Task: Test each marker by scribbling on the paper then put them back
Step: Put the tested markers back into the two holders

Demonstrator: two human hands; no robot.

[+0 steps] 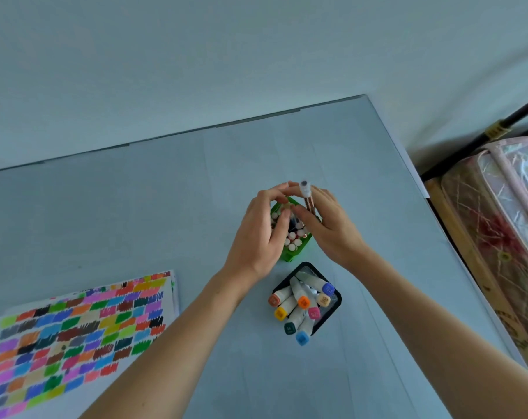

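Here, right hand [326, 225] grips a marker [307, 198] over the green holder [296, 252]; left hand [261, 237], fingers loosely curled, apparently steadies; next, likely seating or lifting it clear.

Table layout, from the near edge.

The paper [84, 337] lies on the table [165, 182] at the near left. Right of the middle stand two holders: the mesh cup [332, 309] nearer, with markers [299, 300] leaning out of it toward the near side, and the box [296, 251] just behind it, packed with upright markers. Both hands meet over the box, the left hand [261, 237] on its left side, the right hand [332, 228] on its right, a marker [307, 198] upright in the right one. A wall [196, 55] runs behind the table; a mattress [498, 222] lies off its right edge.
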